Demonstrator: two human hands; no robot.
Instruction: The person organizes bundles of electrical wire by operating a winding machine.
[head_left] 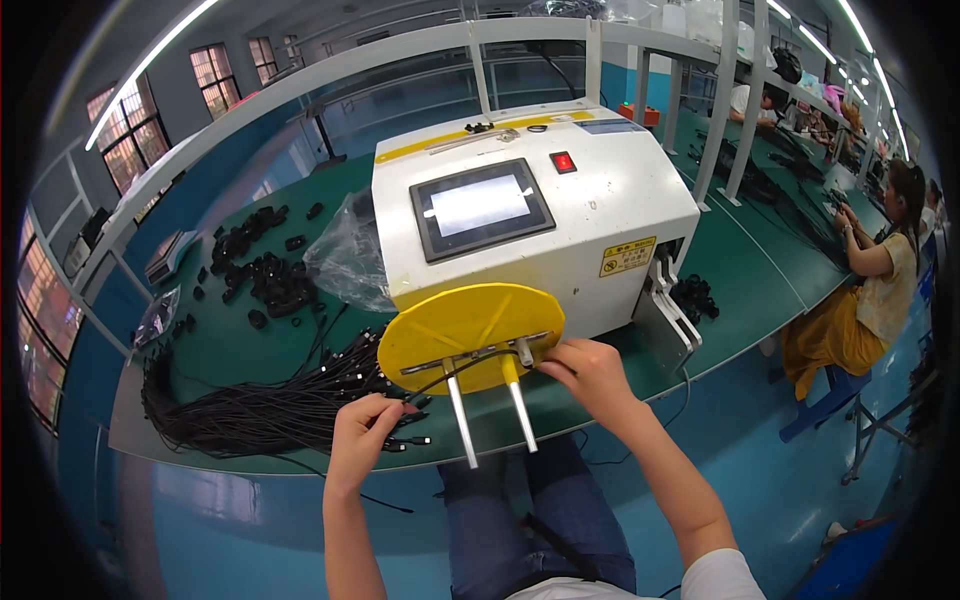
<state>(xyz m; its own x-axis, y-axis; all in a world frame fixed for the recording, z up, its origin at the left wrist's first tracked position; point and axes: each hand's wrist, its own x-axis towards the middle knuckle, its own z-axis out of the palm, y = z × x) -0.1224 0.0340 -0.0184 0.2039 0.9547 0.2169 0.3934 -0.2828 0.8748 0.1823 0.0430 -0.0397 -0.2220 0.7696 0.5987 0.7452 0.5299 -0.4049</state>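
A white winding machine (610, 210) stands on the green table with a yellow round disc (420, 345) facing me. Two metal rods (460, 415) stick out from the disc toward me. My left hand (365, 430) is closed in a pinch on a black cable (435, 382), left of the rods. That cable runs across the disc's front, past the rods, toward a small metal post (524, 352). At the disc's right edge is my right hand (592, 378), thumb and fingers bent together; whatever lies between them is hidden.
Many black cables (240, 405) lie bundled on the left. Behind them are small black parts (265, 280) and a clear plastic bag (350, 255). A metal bracket (665, 310) juts from the machine's right side. Another person (890, 260) sits farther right along the table.
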